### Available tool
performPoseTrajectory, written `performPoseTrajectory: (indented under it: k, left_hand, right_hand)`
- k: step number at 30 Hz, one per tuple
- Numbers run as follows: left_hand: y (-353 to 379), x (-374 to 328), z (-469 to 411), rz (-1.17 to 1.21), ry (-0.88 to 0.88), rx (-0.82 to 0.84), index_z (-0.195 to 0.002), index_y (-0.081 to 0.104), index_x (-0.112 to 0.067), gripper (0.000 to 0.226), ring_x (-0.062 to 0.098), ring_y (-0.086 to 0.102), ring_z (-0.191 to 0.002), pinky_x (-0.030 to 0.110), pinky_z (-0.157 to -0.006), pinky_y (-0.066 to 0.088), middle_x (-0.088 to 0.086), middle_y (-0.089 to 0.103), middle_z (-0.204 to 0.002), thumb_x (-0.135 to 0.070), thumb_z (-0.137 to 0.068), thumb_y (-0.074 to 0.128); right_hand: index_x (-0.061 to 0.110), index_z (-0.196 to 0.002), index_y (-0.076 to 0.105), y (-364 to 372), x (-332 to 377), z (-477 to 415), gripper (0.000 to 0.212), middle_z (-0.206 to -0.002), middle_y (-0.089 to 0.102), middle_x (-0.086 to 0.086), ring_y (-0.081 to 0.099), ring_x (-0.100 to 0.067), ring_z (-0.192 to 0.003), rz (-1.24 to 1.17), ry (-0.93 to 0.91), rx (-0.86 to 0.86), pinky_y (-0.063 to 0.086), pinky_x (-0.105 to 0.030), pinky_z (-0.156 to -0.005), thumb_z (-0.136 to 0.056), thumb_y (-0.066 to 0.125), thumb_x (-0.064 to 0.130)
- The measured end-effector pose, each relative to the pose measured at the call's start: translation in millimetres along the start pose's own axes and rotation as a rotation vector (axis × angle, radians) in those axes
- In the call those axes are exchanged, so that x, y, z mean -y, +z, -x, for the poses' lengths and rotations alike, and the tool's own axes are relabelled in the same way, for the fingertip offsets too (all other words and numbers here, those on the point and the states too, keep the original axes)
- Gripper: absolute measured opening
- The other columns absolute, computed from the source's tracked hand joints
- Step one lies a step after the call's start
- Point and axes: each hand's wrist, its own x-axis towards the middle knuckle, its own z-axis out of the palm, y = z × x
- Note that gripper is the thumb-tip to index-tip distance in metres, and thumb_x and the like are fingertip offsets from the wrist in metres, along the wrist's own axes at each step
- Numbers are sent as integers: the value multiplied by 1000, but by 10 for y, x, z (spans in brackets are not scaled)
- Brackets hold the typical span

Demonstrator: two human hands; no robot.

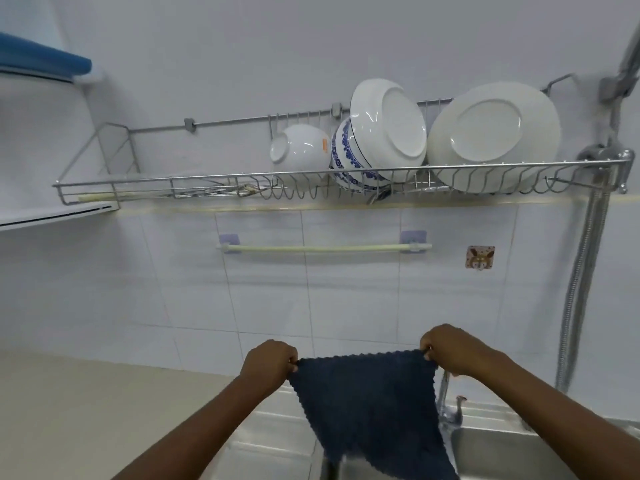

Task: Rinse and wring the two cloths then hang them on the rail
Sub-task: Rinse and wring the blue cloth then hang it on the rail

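Observation:
A dark blue cloth (367, 407) hangs spread out between my two hands, low in the middle of the view. My left hand (268, 362) pinches its upper left corner. My right hand (450, 348) pinches its upper right corner. The cloth's lower edge drops out of the frame over the sink. A pale bare rail (322, 249) is fixed to the tiled wall on two purple brackets, above and a little behind the cloth. Only one cloth is in view.
A wire dish rack (207, 183) with white bowls and plates (491, 133) runs along the wall above the rail. A steel sink (502, 448) and tap (445, 407) lie at the lower right, a flexible hose (581, 289) on the right, a beige counter (104, 410) on the left.

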Motion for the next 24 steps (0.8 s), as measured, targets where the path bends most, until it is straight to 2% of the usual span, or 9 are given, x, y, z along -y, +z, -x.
performPoseTrajectory:
  k: [2, 4, 7, 8, 11, 14, 17, 21, 24]
  left_hand:
    - [-264, 175, -195, -44, -26, -84, -102, 68, -17, 20, 21, 59, -98, 31, -77, 48, 5, 61, -106, -27, -95, 52]
    - [-549, 368, -436, -38, -105, -123, -97, 68, -15, 20, 23, 63, -94, 30, -74, 48, 6, 64, -104, -25, -95, 51]
    - [-958, 573, -805, 133, -188, -101, -102, 65, -13, 21, 24, 66, -94, 32, -78, 52, 7, 69, -106, -16, -81, 71]
    - [-1081, 597, -916, 264, -203, -79, -106, 64, -10, 30, 25, 67, -93, 33, -80, 53, 9, 69, -106, -14, -78, 75]
    - [-1349, 614, -1201, 1088, -275, -145, -111, 60, -1, 20, 30, 69, -78, 29, -64, 58, 21, 69, -101, -11, -94, 54]
    - [-1464, 669, -1498, 1517, -261, -234, -102, 60, -8, 15, 36, 68, -96, 36, -81, 58, 24, 65, -108, -3, -97, 47]
    - [-1441, 747, -1784, 1232, -131, -311, -102, 59, -17, 18, 30, 61, -105, 39, -95, 53, 17, 62, -115, -3, -94, 52]
    - [-1166, 903, -1983, 599, 124, -157, -117, 48, -21, 22, 25, 59, -100, 39, -88, 51, 14, 61, -115, -12, -97, 43]
    - [-1039, 934, -2034, 301, 105, -146, -125, 43, -26, 27, 28, 60, -97, 40, -86, 50, 12, 64, -112, -28, -98, 43]
  right_hand:
    - [21, -98, 68, -267, 163, -154, 19, -100, 68, -1, 61, -16, -82, -12, -5, -137, 49, -23, -73, -92, 50, 18]
    - [23, -95, 69, -575, 338, -344, 22, -98, 69, -3, 60, -19, -76, -71, 1, -237, 48, -24, -63, -91, 49, 14]
    - [15, -94, 67, -992, 549, -721, 20, -84, 67, -13, 60, -25, -61, -392, 41, -286, 50, -27, -49, -91, 48, 7]
    - [14, -94, 64, -1101, 605, -842, 18, -77, 65, -15, 59, -25, -56, -531, 63, -302, 51, -27, -48, -92, 49, 5]
    - [11, -95, 64, -1327, 710, -1189, 17, -73, 64, -12, 63, -17, -54, -888, 78, -424, 56, -24, -55, -87, 56, -2]
    - [8, -82, 63, -1452, 810, -1531, 19, -89, 66, -14, 64, -8, -65, -1064, 45, -507, 55, -18, -70, -79, 61, -11]
    - [16, -70, 63, -1470, 908, -1814, 33, -91, 66, -13, 62, -32, -92, -1159, 6, -551, 49, -33, -83, -88, 48, -8]
    - [14, -83, 68, -1270, 939, -1998, 21, -94, 62, -3, 58, -22, -91, -741, -26, -422, 43, -24, -76, -93, 49, 10]
    - [25, -92, 64, -1057, 831, -2094, 15, -96, 64, 1, 59, -20, -95, -397, -24, -304, 46, -29, -81, -94, 50, 29]
